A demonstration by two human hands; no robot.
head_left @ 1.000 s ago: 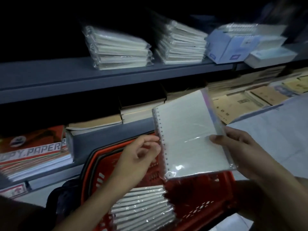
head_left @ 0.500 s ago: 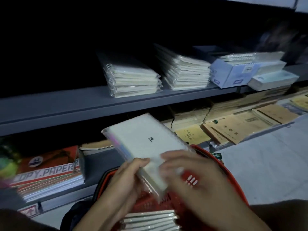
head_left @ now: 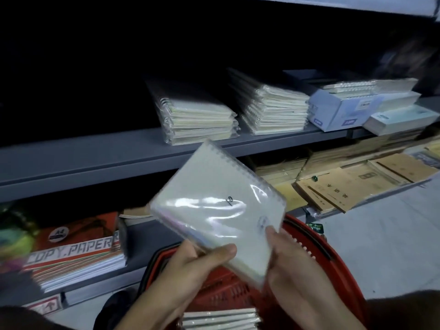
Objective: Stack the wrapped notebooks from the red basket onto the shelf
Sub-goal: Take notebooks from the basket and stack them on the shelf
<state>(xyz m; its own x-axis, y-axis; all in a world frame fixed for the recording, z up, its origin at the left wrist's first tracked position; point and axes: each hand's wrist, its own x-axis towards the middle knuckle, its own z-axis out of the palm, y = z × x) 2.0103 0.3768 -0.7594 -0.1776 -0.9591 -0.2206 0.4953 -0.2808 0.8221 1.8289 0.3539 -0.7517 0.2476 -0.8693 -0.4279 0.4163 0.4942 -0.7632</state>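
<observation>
A plastic-wrapped spiral notebook (head_left: 214, 206) is held tilted above the red basket (head_left: 316, 256), its coil along the upper right edge. My left hand (head_left: 197, 265) grips its lower left corner, thumb across the cover. My right hand (head_left: 292, 265) holds its lower right edge. Several more wrapped notebooks (head_left: 221, 319) lie in the basket below. On the grey shelf (head_left: 95, 156) stand two stacks of wrapped notebooks, one (head_left: 197, 120) on the left and one (head_left: 273, 110) to its right.
Pale blue boxes (head_left: 338, 110) with spiral pads sit right of the stacks. On the lower shelf lie copy paper reams (head_left: 73, 251) at the left and brown exercise books (head_left: 352, 184) at the right. Grey floor (head_left: 390, 246) lies right of the basket.
The notebook has been turned over and rotated between both hands, from upright with the coil on the left to tilted with the coil at upper right. The view has tilted upward.
</observation>
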